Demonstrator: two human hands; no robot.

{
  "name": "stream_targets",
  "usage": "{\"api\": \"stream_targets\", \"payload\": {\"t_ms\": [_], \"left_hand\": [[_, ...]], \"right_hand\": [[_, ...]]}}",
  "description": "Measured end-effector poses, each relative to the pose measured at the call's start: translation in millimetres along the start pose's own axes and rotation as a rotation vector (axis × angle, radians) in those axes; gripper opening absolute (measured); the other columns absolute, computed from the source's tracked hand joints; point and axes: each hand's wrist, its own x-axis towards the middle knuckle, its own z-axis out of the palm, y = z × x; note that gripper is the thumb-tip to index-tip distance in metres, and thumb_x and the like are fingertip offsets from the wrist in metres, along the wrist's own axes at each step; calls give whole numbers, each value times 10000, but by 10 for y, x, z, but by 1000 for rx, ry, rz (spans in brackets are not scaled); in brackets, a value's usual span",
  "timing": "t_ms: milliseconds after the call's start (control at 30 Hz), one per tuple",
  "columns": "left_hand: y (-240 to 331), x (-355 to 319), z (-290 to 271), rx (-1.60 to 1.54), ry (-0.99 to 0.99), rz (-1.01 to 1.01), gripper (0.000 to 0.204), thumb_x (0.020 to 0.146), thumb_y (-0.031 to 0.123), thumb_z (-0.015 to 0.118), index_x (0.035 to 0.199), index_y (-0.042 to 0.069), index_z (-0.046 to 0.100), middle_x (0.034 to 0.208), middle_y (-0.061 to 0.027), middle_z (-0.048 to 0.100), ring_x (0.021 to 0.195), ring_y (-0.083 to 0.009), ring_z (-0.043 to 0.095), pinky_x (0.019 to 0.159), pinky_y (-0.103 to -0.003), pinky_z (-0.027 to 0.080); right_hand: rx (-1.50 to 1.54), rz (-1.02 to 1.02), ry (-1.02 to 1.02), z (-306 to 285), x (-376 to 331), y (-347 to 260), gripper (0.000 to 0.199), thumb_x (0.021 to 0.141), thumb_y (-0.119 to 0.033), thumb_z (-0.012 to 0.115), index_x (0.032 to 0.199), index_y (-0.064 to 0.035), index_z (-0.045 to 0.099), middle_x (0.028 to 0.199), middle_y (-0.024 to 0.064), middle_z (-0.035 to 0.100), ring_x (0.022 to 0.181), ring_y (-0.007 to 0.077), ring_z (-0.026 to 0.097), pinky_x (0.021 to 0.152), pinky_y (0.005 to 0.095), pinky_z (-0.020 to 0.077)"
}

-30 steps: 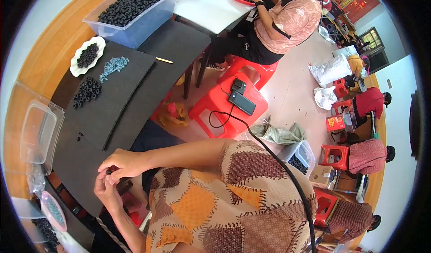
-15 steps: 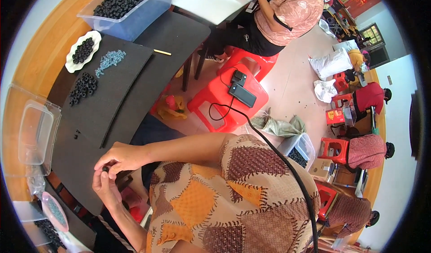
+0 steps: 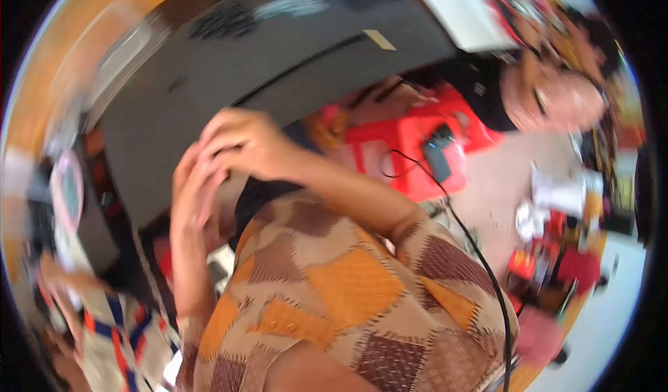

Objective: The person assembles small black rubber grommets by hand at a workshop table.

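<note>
Over the dark counter [image 3: 292, 65], the right hand [image 3: 243, 145] and left hand [image 3: 195, 190] meet, fingers curled on something too blurred to identify, seemingly small and light.

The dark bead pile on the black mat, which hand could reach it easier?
Probably the right hand. It sits higher, over the black mat and closer to the blurred dark bead pile; the left hand is lower, nearer the body. Both are blurred.
</note>
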Motion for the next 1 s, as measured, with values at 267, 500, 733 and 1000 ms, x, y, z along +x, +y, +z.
{"api": "stream_targets", "payload": {"t_ms": [267, 500, 733, 1000], "left_hand": [[20, 117, 2, -159, -165, 6, 172, 942, 125, 644, 1074, 22, 608, 904, -53, 644, 788, -94, 634, 691, -210, 538], [125, 33, 5, -166, -204, 7, 163, 941, 116, 641, 1074, 32, 600, 971, -47, 656, 933, -122, 666, 836, -237, 577], [54, 39, -35, -163, -157, 68, 165, 913, 92, 679, 1060, 48, 615, 972, -52, 672, 904, -125, 666, 801, -240, 556], [60, 0, 43, -249, -133, 81, 200, 902, 34, 664, 1096, 50, 616, 998, -50, 660, 864, -116, 661, 748, -215, 561]], "right_hand": [[-53, 74, 1, -27, 30, 34, 176, 747, 34, 745, 911, -5, 697, 956, 94, 661, 813, 165, 659, 708, 280, 533], [271, 196, -5, -4, 65, -5, 178, 791, 97, 693, 948, 13, 697, 1027, 98, 636, 897, 148, 624, 772, 256, 516], [273, 240, -30, 6, 66, -64, 178, 832, 105, 669, 993, 35, 694, 1081, 117, 623, 945, 154, 633, 815, 255, 536], [217, 183, 11, 50, 47, -93, 167, 847, 64, 676, 1006, 22, 702, 1082, 129, 650, 904, 168, 656, 788, 259, 540]]}}
